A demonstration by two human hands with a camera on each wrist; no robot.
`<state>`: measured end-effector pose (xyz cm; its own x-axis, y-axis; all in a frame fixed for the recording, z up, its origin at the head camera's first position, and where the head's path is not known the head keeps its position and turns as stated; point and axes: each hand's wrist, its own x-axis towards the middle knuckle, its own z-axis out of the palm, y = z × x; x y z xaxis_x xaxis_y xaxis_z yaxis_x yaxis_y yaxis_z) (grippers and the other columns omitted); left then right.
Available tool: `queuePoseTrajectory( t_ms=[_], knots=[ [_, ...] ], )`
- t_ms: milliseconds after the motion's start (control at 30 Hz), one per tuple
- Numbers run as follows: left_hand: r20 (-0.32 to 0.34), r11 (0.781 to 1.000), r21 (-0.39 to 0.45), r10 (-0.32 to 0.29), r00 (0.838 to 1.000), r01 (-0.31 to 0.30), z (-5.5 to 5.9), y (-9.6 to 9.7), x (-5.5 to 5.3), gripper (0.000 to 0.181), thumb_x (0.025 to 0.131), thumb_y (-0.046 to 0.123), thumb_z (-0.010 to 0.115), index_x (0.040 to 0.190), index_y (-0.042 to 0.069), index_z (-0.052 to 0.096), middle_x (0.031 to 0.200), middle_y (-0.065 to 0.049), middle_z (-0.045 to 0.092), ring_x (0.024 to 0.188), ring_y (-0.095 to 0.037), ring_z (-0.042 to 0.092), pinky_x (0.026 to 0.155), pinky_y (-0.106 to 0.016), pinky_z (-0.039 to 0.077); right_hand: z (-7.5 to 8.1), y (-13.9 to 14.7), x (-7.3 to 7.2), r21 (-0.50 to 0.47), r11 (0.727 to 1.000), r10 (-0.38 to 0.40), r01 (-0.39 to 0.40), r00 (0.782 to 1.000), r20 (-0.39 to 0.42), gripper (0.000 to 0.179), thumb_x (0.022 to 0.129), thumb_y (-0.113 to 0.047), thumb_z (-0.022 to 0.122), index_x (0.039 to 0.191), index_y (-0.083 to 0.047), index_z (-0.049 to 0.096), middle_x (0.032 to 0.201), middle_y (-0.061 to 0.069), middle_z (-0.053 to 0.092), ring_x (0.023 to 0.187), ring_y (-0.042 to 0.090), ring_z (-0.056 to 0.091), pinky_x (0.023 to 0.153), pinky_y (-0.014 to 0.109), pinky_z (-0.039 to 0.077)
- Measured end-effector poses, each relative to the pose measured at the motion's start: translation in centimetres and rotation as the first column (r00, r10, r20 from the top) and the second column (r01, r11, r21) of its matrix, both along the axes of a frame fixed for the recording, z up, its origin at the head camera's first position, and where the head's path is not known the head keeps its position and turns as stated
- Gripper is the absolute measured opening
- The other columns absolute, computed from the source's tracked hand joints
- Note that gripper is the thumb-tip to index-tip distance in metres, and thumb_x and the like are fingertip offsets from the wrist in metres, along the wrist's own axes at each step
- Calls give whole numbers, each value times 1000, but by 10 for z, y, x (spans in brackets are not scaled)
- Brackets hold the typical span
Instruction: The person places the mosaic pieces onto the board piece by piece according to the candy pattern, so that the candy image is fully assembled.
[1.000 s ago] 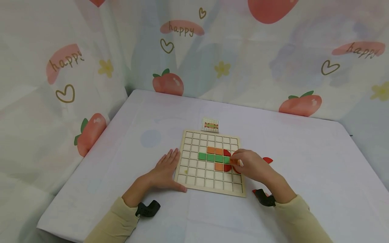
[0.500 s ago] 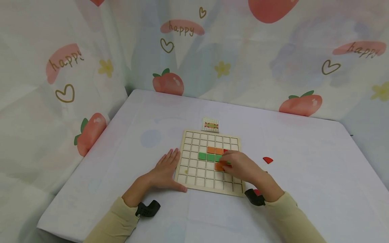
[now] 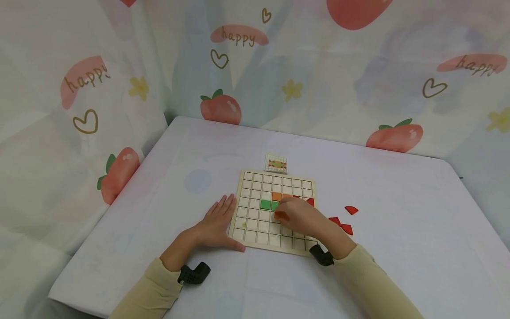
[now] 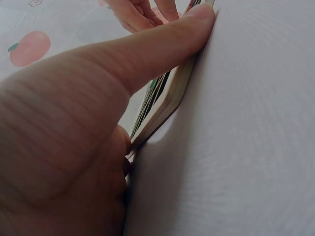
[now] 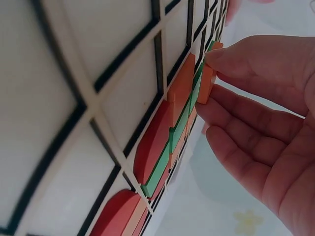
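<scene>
A wooden grid board (image 3: 263,226) lies flat on the table. Spread along its left edge is my left hand (image 3: 216,225), fingers straight; in the left wrist view its thumb (image 4: 162,46) touches the front rim. My right hand (image 3: 299,216) is over the middle of the board, pinching an orange square tile (image 5: 206,86) between thumb and fingers. Below it sit a row of green tiles (image 3: 265,204), orange tiles (image 3: 276,196) and red curved pieces (image 3: 310,202) in the grid. The right hand hides part of this pattern in the head view.
Behind the board is a small pattern card (image 3: 276,164). To its right lie loose red pieces: one fan-shaped piece (image 3: 351,210) and others (image 3: 346,228) closer to the right forearm. A printed curtain (image 3: 318,88) hangs along the table's back and left.
My right hand has moved left across the board with the orange tile, from the right-hand columns to the middle. More loose red pieces now show beside the board. The left hand stays put.
</scene>
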<state>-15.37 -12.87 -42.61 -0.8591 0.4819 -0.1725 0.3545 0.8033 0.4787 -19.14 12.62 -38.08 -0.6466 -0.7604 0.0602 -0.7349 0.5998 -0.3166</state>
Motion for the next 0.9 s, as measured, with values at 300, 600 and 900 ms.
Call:
queuePoseTrajectory(
  t_ms=[300, 600, 900],
  knots=[
    [-6, 1000, -4, -6, 1000, 6, -1, 0, 0, 126, 65, 68, 67, 146, 0, -1, 152, -14, -6, 137, -25, -11, 108, -42, 0, -3, -6, -1, 23, 1000, 1, -1, 1000, 11, 10, 79, 1, 67, 76, -9, 68, 73, -6, 52, 67, 9, 47, 58, 19, 43],
    [-12, 1000, -3, -8, 1000, 8, -2, 0, -2, 126, 64, 68, 67, 146, 0, -2, 152, -14, -6, 137, -25, -12, 108, -42, 0, -6, -9, 0, 86, 996, 4, -4, 1000, -4, 8, 81, -1, 67, 80, -8, 69, 80, -1, 55, 76, 14, 53, 64, 22, 46],
    [-14, 1000, -1, -12, 1000, 12, -2, -1, -2, 127, 65, 68, 67, 145, -1, -2, 152, -14, -6, 137, -25, -11, 108, -42, 0, -2, -13, 3, 158, 987, -14, 17, 1000, -19, 5, 81, -1, 67, 81, -6, 69, 82, 3, 55, 77, 17, 53, 65, 25, 47]
  ],
)
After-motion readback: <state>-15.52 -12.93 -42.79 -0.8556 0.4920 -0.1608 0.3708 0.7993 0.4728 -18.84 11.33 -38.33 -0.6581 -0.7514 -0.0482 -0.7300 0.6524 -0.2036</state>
